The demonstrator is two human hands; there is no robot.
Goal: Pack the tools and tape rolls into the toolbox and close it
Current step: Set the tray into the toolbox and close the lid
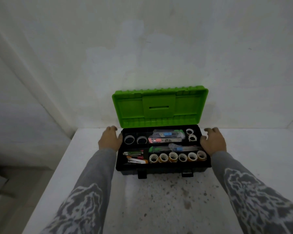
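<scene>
The black toolbox (162, 170) is set on the white desk (254, 146), its green lid (159, 107) raised. Six tape rolls (178, 157) are lined along the front compartment, two small rolls (191, 135) are seen at back right, and two larger rolls (134, 140) at back left. The left hand (109, 140) and right hand (213, 141) are placed at its two ends, fingers loosely spread, nothing gripped

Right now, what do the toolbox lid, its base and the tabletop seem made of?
Lid: probably moulded plastic, bright green, slight sheen, ribbed edge. Base: black plastic too, matte, with moulded compartments. Tabletop: hard, white, brown-speckled near the front; stone or laminate, cannot tell.
</scene>
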